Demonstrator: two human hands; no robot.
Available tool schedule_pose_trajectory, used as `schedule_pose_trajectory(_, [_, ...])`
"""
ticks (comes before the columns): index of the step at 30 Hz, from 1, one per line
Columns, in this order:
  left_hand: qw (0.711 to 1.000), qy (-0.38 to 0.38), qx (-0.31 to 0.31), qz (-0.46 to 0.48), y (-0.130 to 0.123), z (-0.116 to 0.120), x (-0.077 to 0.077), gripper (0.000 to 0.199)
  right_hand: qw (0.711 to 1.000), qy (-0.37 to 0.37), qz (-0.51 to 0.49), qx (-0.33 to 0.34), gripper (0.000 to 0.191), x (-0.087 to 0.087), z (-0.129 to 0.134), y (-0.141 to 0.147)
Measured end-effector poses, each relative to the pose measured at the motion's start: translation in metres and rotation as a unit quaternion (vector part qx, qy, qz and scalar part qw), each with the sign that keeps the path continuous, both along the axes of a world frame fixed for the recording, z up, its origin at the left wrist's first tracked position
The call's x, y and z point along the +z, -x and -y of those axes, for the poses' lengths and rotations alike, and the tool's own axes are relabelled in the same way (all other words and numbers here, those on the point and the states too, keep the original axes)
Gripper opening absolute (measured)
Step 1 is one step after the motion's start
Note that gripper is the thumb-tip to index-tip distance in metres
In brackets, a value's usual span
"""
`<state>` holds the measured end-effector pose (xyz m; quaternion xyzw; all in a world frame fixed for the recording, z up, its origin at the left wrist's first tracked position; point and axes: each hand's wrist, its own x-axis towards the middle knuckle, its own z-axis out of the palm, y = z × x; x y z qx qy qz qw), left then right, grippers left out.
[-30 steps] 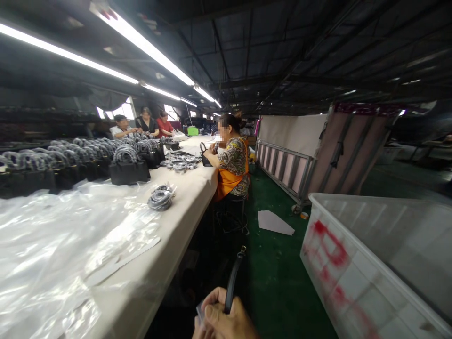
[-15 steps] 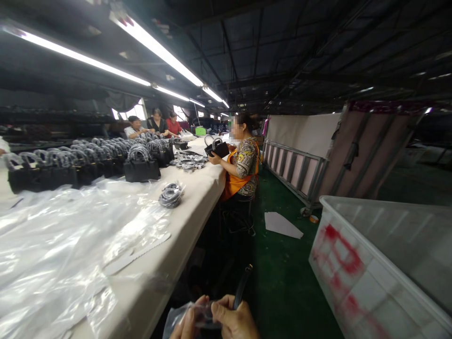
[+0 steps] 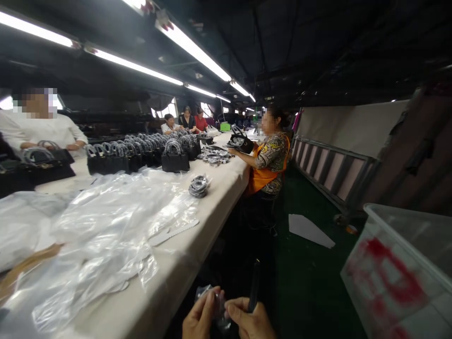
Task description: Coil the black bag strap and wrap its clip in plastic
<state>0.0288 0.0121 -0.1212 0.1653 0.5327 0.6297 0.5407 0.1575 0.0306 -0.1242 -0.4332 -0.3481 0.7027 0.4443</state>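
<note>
At the bottom of the view, beside the table's edge, my left hand is closed in a pinch on a small clear plastic bag. Close to its right, my right hand is closed too, thumb and fingertips against the bag. A black strap with a gold-coloured metal end rises from my right fist. The strap's lower part and whatever lies in the crumpled bag are hidden by my fingers.
Clear plastic bags cover the near part of the long table, with a coiled strap bundle beyond. Black handbags stand in rows. A co-worker in an orange apron sits ahead. A white bin stands right.
The view has turned left, bringing a person in white at the left into sight. My hands stay together on the bag, and the strap now stands more upright.
</note>
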Motion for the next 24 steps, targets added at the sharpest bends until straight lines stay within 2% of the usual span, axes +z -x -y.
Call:
schedule_pose_trajectory(4, [0.998, 0.027, -0.019, -0.044, 0.0, 0.014, 0.018, 0.063, 0.999, 0.041, 0.006, -0.031, 0.058, 0.03, 0.011, 0.002])
schedule_pose_trajectory(6, [0.998, 0.029, -0.011, -0.05, -0.003, 0.019, 0.022, 0.055, 0.997, 0.059, -0.006, -0.04, 0.059, 0.036, 0.012, 0.005])
schedule_pose_trajectory(8, [0.997, 0.028, -0.012, -0.064, -0.006, 0.021, 0.022, 0.047, 0.997, 0.064, -0.021, -0.036, 0.062, 0.033, 0.01, 0.005])
schedule_pose_trajectory(13, [0.998, 0.048, -0.001, -0.03, -0.01, 0.018, 0.017, 0.04, 0.997, 0.072, -0.027, -0.002, 0.062, 0.017, 0.007, -0.006])
schedule_pose_trajectory(18, [0.998, 0.062, 0.015, -0.025, -0.006, 0.011, 0.013, 0.051, 0.996, 0.046, 0.011, 0.078, 0.053, 0.017, 0.006, -0.011])
schedule_pose_trajectory(22, [0.996, 0.056, -0.034, -0.061, 0.001, 0.004, -0.006, 0.059, 0.99, 0.072, 0.067, 0.098, 0.064, 0.004, 0.002, -0.004])
schedule_pose_trajectory(23, [0.995, 0.055, -0.044, -0.072, 0.002, 0.0, -0.012, 0.061, 0.992, 0.047, 0.078, 0.085, 0.065, 0.0, -0.001, -0.002])
schedule_pose_trajectory(24, [0.995, 0.038, -0.009, -0.095, 0.002, -0.003, -0.017, 0.063, 0.992, 0.033, 0.092, 0.079, 0.066, -0.003, -0.003, 0.0])
